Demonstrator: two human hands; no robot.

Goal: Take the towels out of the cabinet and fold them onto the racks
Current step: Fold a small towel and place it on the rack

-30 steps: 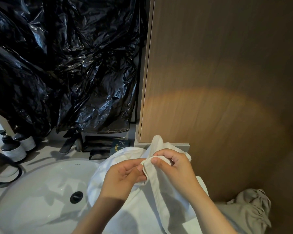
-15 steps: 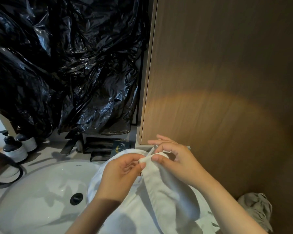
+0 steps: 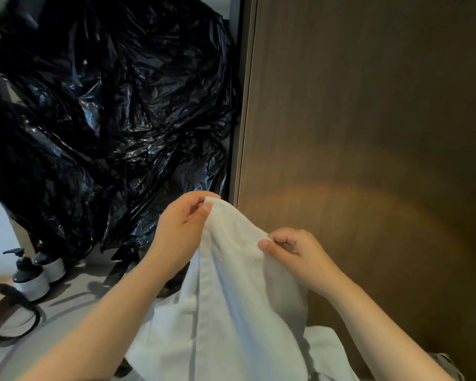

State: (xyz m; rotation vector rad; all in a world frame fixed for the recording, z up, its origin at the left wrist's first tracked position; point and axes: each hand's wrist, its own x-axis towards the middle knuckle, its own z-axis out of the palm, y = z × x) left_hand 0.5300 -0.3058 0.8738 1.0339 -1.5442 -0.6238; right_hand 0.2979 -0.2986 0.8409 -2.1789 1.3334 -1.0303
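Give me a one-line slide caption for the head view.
The left hand and right hand pinch the top edge of a white towel against black plastic sheeting and a wooden panel.

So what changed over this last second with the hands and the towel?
Both hands rose and drew apart: the left hand went up and left, the right hand out to the right and lower, stretching the white towel edge between them. Both keep pinching it; nothing was let go. The black plastic sheeting, pump bottles and wooden panel stayed put.
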